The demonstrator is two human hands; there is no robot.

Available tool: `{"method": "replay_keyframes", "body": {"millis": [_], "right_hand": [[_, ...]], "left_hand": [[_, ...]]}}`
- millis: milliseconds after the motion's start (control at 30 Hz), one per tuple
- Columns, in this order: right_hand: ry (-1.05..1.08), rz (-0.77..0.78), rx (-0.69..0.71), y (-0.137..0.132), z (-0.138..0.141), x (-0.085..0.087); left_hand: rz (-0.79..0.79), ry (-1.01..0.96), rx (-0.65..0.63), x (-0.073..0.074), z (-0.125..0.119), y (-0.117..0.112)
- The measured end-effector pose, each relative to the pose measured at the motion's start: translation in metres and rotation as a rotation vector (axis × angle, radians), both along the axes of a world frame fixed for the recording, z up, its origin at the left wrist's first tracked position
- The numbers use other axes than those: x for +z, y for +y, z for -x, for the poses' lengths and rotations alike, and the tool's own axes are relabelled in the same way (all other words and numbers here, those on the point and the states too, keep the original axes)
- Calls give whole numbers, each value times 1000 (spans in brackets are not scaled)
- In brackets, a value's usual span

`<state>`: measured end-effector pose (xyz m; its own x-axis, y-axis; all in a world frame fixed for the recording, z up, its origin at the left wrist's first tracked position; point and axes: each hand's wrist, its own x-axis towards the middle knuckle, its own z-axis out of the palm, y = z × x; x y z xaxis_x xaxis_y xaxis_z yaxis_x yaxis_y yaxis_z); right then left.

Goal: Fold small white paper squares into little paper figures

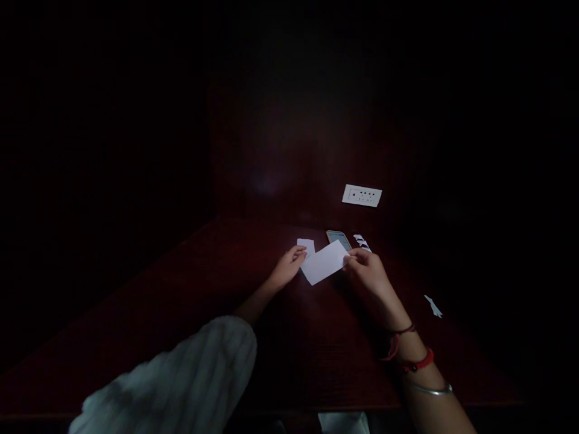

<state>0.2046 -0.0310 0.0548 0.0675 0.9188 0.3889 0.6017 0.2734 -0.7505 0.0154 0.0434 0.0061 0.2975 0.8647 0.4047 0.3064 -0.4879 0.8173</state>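
Observation:
A white sheet of paper (pixel 324 263) lies tilted on the dark red wooden table (pixel 217 289). My right hand (pixel 368 271) pinches its right corner with closed fingers. My left hand (pixel 287 268) rests at the paper's left edge, fingers curled, fingertips touching the edge. A smaller white paper piece (pixel 306 245) lies just behind my left hand. My left arm wears a white sleeve (pixel 181 380); my right wrist carries red thread bands and a metal bangle (pixel 429 389).
A phone (pixel 338 239) lies behind the paper, with small white paper scraps (pixel 362 242) to its right. Another scrap (pixel 433 306) lies at the table's right. A white wall socket plate (pixel 361 195) sits on the dark panel behind. The surroundings are very dark.

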Motion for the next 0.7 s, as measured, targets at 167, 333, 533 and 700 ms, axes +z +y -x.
{"method": "replay_keyframes", "body": {"millis": [167,333,533,700], "right_hand": [[-114,-70,-153,-2,-3,-8],[-258,163,-160,12,-12,-21],[-415,277,-48,14,-25,-34],[-484,-39,83,9,-7,-29]], "left_hand": [[187,-107,-408,3,-8,-12],[141,31,-386,-9,-1,-4],[39,114,-141,-16,8,6],[-42,278,-161,-9,8,-4]]}}
